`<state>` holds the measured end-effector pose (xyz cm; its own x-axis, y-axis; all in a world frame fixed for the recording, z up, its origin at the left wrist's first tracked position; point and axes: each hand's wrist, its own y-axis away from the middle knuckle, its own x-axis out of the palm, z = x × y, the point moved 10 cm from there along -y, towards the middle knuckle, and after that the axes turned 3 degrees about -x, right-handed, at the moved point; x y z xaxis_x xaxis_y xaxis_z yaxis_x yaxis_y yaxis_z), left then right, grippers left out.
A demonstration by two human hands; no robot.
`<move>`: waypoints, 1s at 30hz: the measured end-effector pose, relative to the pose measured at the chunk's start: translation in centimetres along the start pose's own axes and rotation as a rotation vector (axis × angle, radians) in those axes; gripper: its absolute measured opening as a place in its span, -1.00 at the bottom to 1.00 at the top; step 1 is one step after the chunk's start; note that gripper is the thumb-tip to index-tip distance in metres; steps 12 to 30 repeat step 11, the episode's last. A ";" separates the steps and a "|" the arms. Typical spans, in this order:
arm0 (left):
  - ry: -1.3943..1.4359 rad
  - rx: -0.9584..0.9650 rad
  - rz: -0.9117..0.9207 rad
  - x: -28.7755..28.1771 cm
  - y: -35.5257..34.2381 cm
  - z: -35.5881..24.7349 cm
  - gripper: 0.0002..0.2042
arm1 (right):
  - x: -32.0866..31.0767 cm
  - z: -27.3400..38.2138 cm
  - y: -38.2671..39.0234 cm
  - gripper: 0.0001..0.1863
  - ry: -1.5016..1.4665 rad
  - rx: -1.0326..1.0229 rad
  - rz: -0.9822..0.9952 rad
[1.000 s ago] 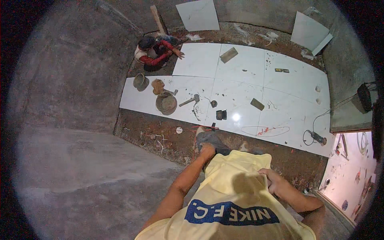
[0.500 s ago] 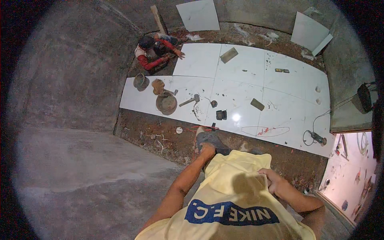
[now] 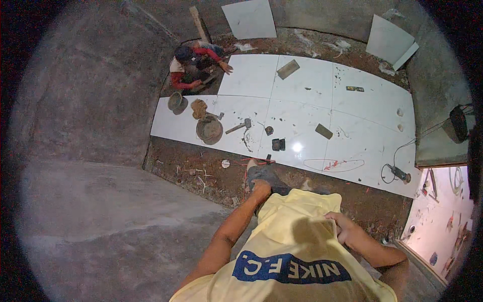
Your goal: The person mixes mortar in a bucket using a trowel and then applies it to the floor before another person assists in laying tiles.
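Note:
My left hand (image 3: 261, 189) rests on my dark trouser leg (image 3: 266, 176) at the knee; its fingers are too small and bent out of sight to read. My right hand (image 3: 343, 226) is closed at the right side of my yellow shirt (image 3: 297, 211), its curled fingers on the cloth. Beyond my leg lie large white floor tiles (image 3: 302, 108). On them are a mallet (image 3: 239, 126), a dark bowl (image 3: 209, 130), a bucket (image 3: 177, 103), a brown cloth or glove (image 3: 199, 108) and a small black object (image 3: 278, 145).
A co-worker (image 3: 188, 63) crouches at the far left, one hand on a tile edge, the other near a flat grey tool (image 3: 209, 79). A corded power tool (image 3: 400, 174), a spirit level (image 3: 354, 88) and blocks (image 3: 288, 69) lie on the tiles. Loose tiles (image 3: 250, 19) lean on the wall.
The co-worker's nearer arm has drawn back toward the lower left, and the flat grey tool now shows by that hand. My own hands have stayed in place.

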<state>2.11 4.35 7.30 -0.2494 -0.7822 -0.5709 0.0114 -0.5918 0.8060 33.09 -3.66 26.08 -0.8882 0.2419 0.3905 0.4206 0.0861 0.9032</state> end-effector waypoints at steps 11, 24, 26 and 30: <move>0.100 -0.144 -0.038 4.5 -1.6 3.0 -0.65 | 0.1 0.2 -1.1 -0.78 0.103 0.053 0.054; 0.100 -0.144 -0.038 4.5 -1.6 3.0 -0.65 | 0.1 0.2 -1.1 -0.78 0.103 0.053 0.054; 0.100 -0.144 -0.038 4.5 -1.6 3.0 -0.65 | 0.1 0.2 -1.1 -0.78 0.103 0.053 0.054; 0.100 -0.144 -0.038 4.5 -1.6 3.0 -0.65 | 0.1 0.2 -1.1 -0.78 0.103 0.053 0.054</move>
